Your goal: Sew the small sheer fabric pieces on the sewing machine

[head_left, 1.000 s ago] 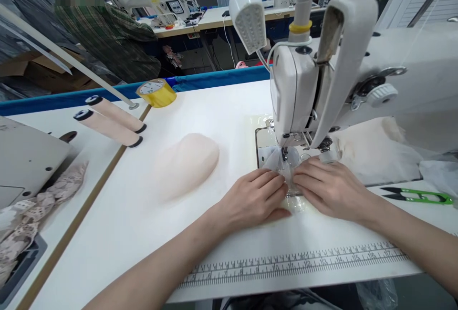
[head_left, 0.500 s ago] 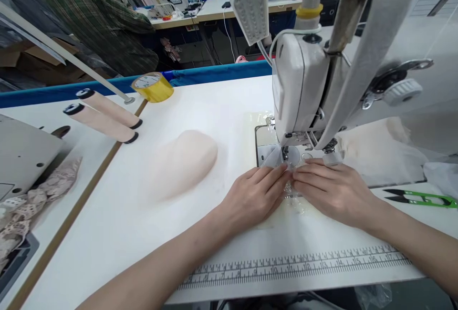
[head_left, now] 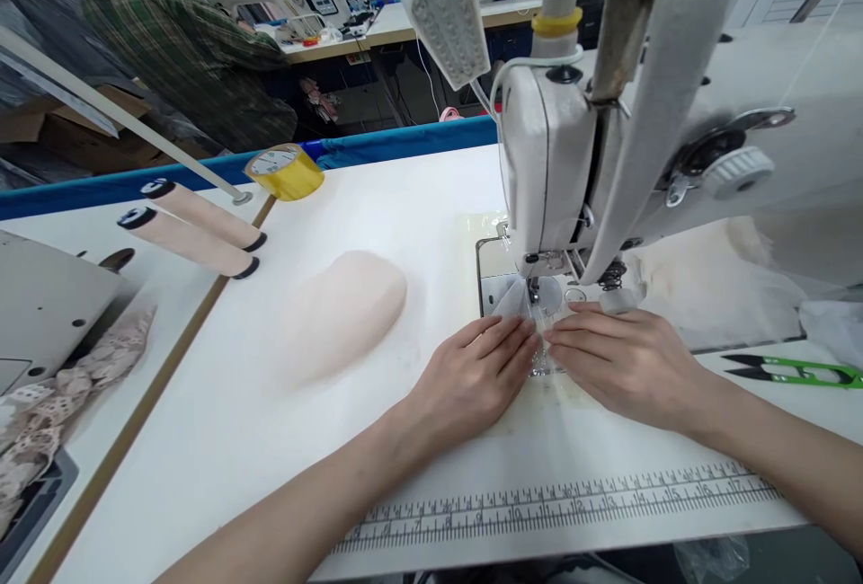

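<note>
Two thread spools [head_left: 189, 243] at far left, yellow tape roll [head_left: 289, 174] just behind, then a beige cup-shaped piece [head_left: 343, 319] on the white table [head_left: 202, 440]. Left hand [head_left: 475, 367], fingers together, right at the sheer fabric [head_left: 512, 298] beside the presser foot [head_left: 533, 289]! Right hand [head_left: 620, 367] close opposite, fingers together too. Pinching or pressing? Can't tell. Green snips [head_left: 799, 372] rest farther right.

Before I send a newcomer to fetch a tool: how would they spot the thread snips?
Find the large white sewing machine at the right of the table. Below it, go right past the person's right hand to the thread snips, lying beyond the forearm and nearer than the pale fabric. Their bright green handle and dark, pointed blades set them apart from that fabric.
</note>
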`<action>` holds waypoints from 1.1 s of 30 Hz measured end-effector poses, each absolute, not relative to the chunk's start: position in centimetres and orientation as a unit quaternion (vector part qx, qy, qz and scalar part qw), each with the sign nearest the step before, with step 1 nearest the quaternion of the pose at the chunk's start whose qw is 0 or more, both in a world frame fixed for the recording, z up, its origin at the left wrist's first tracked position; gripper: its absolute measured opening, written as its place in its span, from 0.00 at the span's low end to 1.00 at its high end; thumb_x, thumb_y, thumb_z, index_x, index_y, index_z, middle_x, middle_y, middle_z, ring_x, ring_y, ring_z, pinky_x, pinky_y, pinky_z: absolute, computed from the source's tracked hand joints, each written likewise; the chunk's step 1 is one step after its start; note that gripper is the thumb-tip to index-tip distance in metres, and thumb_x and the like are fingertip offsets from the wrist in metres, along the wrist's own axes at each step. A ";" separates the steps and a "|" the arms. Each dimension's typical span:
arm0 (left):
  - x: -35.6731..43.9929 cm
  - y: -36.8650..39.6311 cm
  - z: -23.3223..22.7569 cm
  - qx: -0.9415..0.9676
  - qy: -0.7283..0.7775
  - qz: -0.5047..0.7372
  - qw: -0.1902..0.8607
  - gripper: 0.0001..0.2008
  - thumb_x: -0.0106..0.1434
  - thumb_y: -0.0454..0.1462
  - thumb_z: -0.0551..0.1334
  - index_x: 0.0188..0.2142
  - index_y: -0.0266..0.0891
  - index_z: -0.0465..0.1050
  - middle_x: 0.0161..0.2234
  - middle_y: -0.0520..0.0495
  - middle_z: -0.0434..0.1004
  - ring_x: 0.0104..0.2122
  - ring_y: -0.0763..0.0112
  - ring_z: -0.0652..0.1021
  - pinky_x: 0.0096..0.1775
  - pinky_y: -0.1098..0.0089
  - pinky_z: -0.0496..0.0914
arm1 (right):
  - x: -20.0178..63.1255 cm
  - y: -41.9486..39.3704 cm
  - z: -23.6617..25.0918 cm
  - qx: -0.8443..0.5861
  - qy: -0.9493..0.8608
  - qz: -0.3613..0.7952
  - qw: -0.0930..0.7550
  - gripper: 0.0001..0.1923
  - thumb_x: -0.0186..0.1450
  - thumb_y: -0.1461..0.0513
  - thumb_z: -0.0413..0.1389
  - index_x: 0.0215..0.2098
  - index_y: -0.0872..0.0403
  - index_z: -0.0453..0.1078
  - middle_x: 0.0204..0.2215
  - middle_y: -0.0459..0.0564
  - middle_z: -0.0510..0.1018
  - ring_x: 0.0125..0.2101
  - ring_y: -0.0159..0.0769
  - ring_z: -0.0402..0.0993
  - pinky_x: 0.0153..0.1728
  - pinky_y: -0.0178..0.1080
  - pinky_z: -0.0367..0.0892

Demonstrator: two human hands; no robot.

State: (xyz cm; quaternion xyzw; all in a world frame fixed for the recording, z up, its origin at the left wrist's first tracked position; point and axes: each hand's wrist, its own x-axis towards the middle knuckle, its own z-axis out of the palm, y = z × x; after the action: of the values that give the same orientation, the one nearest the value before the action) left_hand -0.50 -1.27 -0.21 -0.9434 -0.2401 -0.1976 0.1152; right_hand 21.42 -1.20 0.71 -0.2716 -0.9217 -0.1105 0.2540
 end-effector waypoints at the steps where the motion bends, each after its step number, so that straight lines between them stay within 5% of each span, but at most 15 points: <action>1: -0.5 -1.3 -0.2 -0.943 -0.240 -0.198 0.118 0.15 0.66 0.31 0.56 0.51 0.28 0.70 0.48 0.38 0.77 0.49 0.62 0.76 0.50 0.62 0.73 | 21.4 -1.2 0.7 -0.272 -0.921 -0.110 0.256 0.11 0.63 0.72 0.52 0.32 0.56 0.75 0.35 0.46 0.82 0.36 0.33 0.77 0.32 0.37 0.71; 27: -0.1 -0.4 -0.4 -0.933 -0.263 -0.196 0.147 0.14 0.66 0.31 0.55 0.50 0.32 0.71 0.48 0.41 0.77 0.50 0.64 0.76 0.54 0.58 0.70 | 21.5 -0.1 0.2 -0.284 -0.910 -0.152 0.261 0.11 0.65 0.71 0.51 0.34 0.57 0.76 0.37 0.46 0.82 0.33 0.33 0.77 0.30 0.37 0.70; 33: -0.4 -1.3 -0.3 -0.939 -0.241 -0.198 0.147 0.14 0.65 0.29 0.56 0.49 0.31 0.71 0.47 0.41 0.78 0.48 0.65 0.77 0.54 0.59 0.69 | 21.6 -0.7 -0.1 -0.266 -0.914 -0.176 0.249 0.09 0.64 0.71 0.53 0.37 0.59 0.75 0.39 0.48 0.81 0.39 0.34 0.77 0.36 0.38 0.70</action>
State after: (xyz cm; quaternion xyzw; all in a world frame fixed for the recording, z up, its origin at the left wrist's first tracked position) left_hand -0.38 -1.29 -0.34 -0.9386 -0.2411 -0.1981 0.1471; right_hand 21.56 -0.66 -0.11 -0.2664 -0.9142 -0.1765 0.2492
